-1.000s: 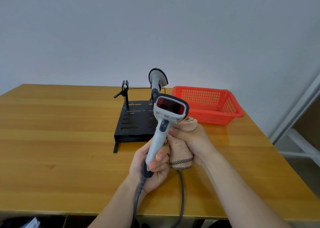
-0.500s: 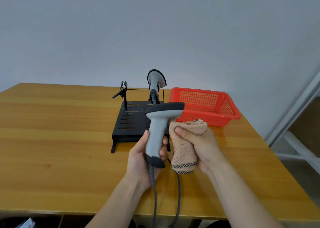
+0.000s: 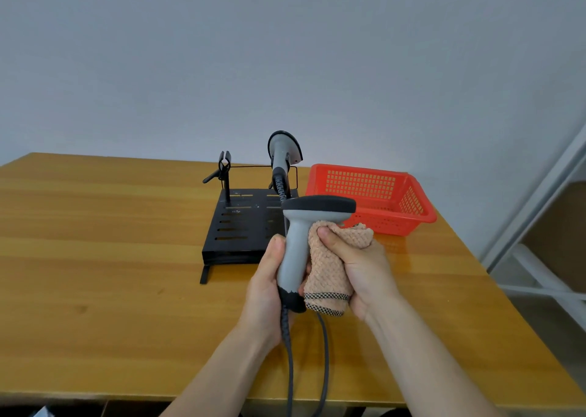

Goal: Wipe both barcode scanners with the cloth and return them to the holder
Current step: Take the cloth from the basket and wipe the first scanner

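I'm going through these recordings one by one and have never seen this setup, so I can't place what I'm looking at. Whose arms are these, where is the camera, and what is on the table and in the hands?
There is no machine here. A person works with bare hands, and every picture comes from one wide-angle camera worn on their head, looking forward and down. The left hand grips the handle of a grey barcode scanner, held upright above the wooden table. The right hand holds a folded peach cloth pressed against that handle. Behind them stands a black holder with a second scanner clipped in on its right side; its left clip is empty. A red basket sits to the right of the holder.
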